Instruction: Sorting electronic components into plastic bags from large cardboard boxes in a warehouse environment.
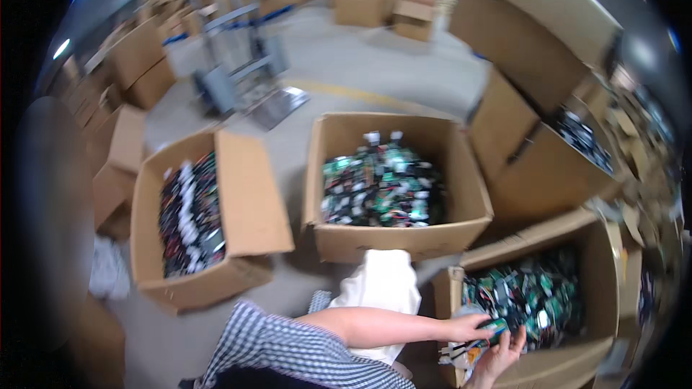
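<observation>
My left arm, in a checked sleeve, reaches across to the right. At its end my left hand (467, 327) is closed on a small green circuit board (496, 327). Just below it my right hand (499, 357) has its fingers apart near the board; whether they touch it is hard to tell. Both hands are over the near left corner of a cardboard box (604, 274) full of green boards and wires (533, 288). White-tipped cables (455, 351) stick out beside my hands, partly covered by them.
Another cardboard box (404, 240) of boards stands ahead, and a third box (252, 198) with dark wired parts is at left. A hand truck (241, 72) stands beyond them. Tall cartons (533, 21) rise at far right. A white cloth (380, 281) covers my lap.
</observation>
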